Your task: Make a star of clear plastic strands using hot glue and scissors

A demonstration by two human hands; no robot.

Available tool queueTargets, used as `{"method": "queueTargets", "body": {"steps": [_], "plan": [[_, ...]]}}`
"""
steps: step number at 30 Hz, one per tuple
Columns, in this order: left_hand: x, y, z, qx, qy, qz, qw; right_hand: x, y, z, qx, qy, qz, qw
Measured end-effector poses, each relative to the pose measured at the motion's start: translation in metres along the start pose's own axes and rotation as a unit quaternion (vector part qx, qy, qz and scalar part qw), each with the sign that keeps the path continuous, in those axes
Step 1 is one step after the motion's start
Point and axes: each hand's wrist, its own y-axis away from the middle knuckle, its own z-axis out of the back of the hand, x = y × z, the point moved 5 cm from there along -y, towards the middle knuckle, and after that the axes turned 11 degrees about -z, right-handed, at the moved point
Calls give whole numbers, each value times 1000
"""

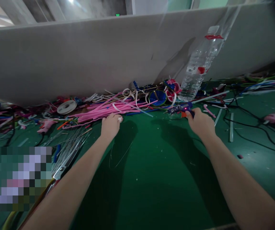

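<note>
My left hand [111, 124] is closed at the near edge of a bundle of pink pipe cleaners [101, 110]. A small whitish bit [120, 119] shows at its fingertips, too small to name. Thin clear strands trail on the table below this hand. My right hand [201, 120] is wrapped round a dark blue hot glue gun [182, 108] with an orange trigger and a small lit red light. Its nozzle end points left, above the table near the back clutter.
A clear plastic bottle [196, 70] leans by the grey partition [92, 60]. Scissors [62, 171] lie beside my left forearm. Pink glue guns [47, 125] rest at both sides, with black cables [254, 126] at right. A white spool [67, 107] and glue sticks [231, 127] lie around the green table [152, 179].
</note>
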Motion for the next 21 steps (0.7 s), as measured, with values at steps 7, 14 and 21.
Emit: {"method": "queueTargets", "body": {"steps": [7, 14, 21], "plan": [[-100, 84, 37, 233, 245, -173, 925, 0, -1, -2, 12, -6, 3, 1000], [-97, 152, 32, 273, 342, -84, 895, 4, 1, 0, 3, 4, 11, 1000], [-100, 158, 28, 208, 367, -68, 904, 4, 2, 1, -1, 4, 19, 1000]]}}
